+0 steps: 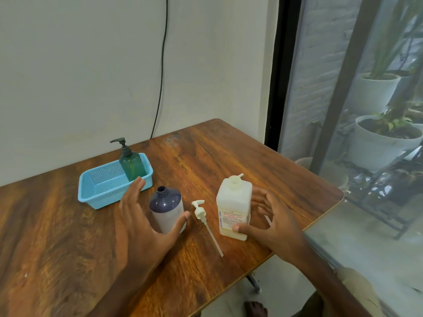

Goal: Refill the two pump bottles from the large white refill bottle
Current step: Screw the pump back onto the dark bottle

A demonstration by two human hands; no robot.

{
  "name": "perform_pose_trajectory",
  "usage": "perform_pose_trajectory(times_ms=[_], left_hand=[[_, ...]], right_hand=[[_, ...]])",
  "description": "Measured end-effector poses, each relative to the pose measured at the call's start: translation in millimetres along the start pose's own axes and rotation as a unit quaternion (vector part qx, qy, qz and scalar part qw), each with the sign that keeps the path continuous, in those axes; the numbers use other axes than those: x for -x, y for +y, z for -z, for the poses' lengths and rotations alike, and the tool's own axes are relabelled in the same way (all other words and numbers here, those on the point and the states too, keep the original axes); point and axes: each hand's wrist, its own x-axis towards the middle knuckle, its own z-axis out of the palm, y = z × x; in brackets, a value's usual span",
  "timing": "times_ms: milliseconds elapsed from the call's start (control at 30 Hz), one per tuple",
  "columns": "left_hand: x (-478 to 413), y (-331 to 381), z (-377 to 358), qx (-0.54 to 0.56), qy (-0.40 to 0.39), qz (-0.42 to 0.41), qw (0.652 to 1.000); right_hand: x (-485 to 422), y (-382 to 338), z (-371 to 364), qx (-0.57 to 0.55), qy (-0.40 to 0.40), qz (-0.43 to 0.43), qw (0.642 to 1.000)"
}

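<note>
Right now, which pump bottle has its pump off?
The purple bottle by the left hand: neck open, white pump lying beside it. The green bottle has its pump on.

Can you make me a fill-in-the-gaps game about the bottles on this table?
1. The green pump bottle stands inside the blue ____.
2. The loose white pump lies flat on the wooden ____, between the purple bottle and the refill bottle.
3. The right hand is at the refill bottle, whose colour is ____.

Missing words: basket, table, white.
</note>
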Motion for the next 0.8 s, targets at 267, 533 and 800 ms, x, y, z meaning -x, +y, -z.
perform_pose_trajectory(times_ms=[267, 533, 800], left_hand=[[18, 45, -1, 0.072, -0.027, -0.042, 0.996], [29, 57, -33, 0.131, 0.025, -0.177, 0.975], [40, 37, -31, 0.143, -0.004, -0.153, 0.978]], right_hand=[[-5, 2, 24, -0.055, 0.071, 0.003, 0.996], [2, 0, 20, -0.010, 0.135, 0.026, 0.990], [47, -42, -19, 0.037, 0.178, 0.157, 0.971]])
